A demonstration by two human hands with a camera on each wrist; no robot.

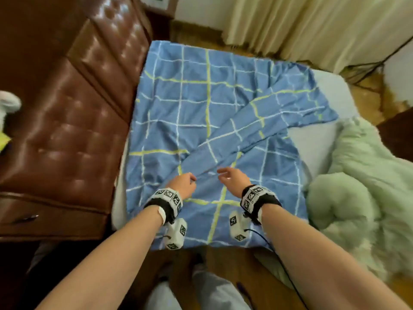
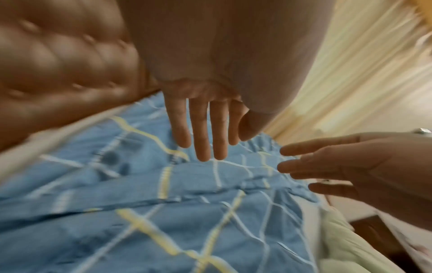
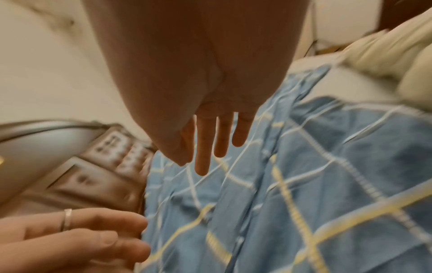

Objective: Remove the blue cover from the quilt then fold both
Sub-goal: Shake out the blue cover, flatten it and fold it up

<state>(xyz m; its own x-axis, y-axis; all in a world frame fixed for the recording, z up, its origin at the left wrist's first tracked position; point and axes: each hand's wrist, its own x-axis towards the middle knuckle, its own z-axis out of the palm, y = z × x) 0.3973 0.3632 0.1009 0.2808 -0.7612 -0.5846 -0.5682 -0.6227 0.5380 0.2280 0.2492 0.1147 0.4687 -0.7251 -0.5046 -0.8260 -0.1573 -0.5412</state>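
Observation:
The blue cover (image 1: 201, 104), checked with white and yellow lines, lies spread on the bed, one corner folded diagonally across it from the right. The pale green quilt (image 1: 357, 186) sits bunched at the bed's right side, apart from the cover. My left hand (image 1: 185, 182) and right hand (image 1: 232, 179) hover side by side above the near middle of the cover, at the tip of the folded flap. In the left wrist view the left fingers (image 2: 205, 133) are straight and hold nothing. The right fingers (image 3: 210, 144) also hang straight and empty above the blue cover (image 3: 304, 184).
A brown tufted leather headboard (image 1: 67, 108) runs along the left of the bed. The bare grey mattress (image 1: 317, 139) shows right of the cover. Cream curtains (image 1: 301, 25) hang beyond the far end, with wooden floor and dark cables (image 1: 368, 66) at the far right.

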